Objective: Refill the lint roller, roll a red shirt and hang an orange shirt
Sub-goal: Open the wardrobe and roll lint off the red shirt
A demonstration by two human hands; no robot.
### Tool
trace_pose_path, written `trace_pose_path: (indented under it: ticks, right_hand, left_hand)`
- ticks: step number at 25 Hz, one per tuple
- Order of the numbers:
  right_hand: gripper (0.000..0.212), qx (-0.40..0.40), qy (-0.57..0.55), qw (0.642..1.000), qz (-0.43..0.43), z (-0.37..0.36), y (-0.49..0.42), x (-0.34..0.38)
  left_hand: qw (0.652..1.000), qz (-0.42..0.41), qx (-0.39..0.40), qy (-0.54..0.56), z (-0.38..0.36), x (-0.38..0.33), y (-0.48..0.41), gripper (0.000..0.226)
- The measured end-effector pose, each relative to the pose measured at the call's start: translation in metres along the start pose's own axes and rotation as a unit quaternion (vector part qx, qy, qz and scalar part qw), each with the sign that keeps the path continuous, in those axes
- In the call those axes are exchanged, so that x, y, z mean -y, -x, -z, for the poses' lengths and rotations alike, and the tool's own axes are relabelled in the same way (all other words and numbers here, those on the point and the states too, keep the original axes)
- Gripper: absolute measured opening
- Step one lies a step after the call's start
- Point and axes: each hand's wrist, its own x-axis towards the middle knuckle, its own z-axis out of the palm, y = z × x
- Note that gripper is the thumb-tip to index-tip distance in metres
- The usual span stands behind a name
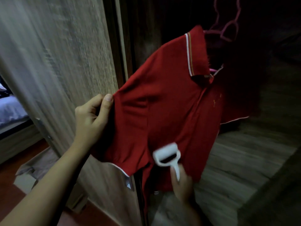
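A red polo shirt (172, 101) with white-trimmed collar hangs on a pink hanger (228, 28) inside a dark wardrobe. My left hand (91, 115) pinches the shirt's sleeve edge and holds the cloth stretched out to the left. My right hand (182, 186) grips the handle of a white lint roller (167, 154), whose head lies against the lower front of the shirt. The roller is blurred. No orange shirt is in view.
An open wooden wardrobe door (61, 66) stands at the left, close to my left hand. A bed (9, 110) shows past it at far left. A cardboard box (31, 175) sits on the reddish floor. The wardrobe's wooden shelf (241, 160) lies at the right.
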Motion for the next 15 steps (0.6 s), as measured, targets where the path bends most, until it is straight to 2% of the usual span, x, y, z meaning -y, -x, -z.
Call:
trace_pose_path:
  ticks: [1,3,6,9,12,15]
  right_hand:
    - [0.019,-0.053,-0.055,0.995,0.071,0.011,-0.01,0.018]
    - [0.018,-0.138,-0.132,0.966,0.178,0.047,-0.038,0.07]
    - [0.023,-0.155,-0.184,0.94,0.243,0.071,-0.066,0.108]
    - [0.023,-0.098,-0.133,0.966,0.201,0.038,-0.045,0.075]
    - [0.028,-0.023,-0.032,0.996,0.085,-0.011,-0.003,-0.002]
    - [0.04,0.04,0.0,0.999,-0.023,-0.017,0.008,-0.031]
  left_hand:
    - [1.0,0.007,0.002,-0.001,0.0,0.001,0.0,0.042]
    - [1.0,0.002,0.001,0.003,0.0,0.003,0.001,0.043]
    - [1.0,0.007,-0.002,0.007,-0.001,0.006,0.002,0.045]
    - [1.0,0.007,0.001,0.002,0.0,0.005,0.001,0.045]
    - [1.0,0.006,0.003,0.009,0.0,0.006,0.001,0.047]
    - [1.0,0.008,0.007,0.019,0.0,0.007,0.002,0.049]
